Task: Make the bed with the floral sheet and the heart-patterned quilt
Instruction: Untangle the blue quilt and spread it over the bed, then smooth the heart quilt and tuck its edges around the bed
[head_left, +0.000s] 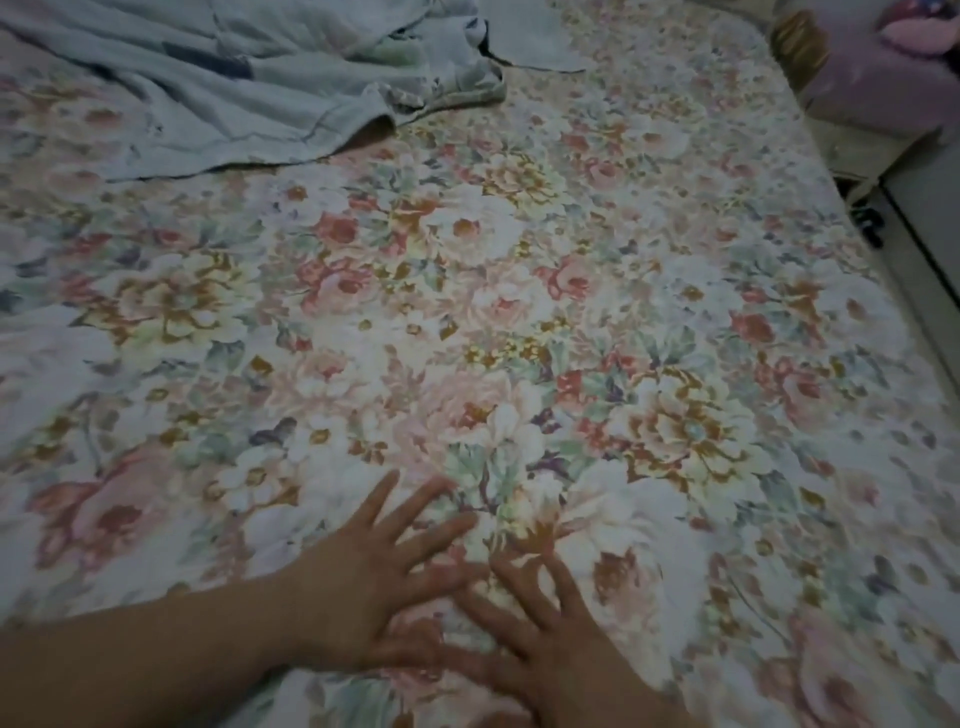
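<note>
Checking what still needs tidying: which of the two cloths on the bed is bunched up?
The plain pale blue cloth at the far left is crumpled in folds. The floral sheet lies flat under the left hand and right hand.

Pink, white and ochre floral sheet (519, 291); crumpled pale blue-grey cloth (249, 78).
</note>
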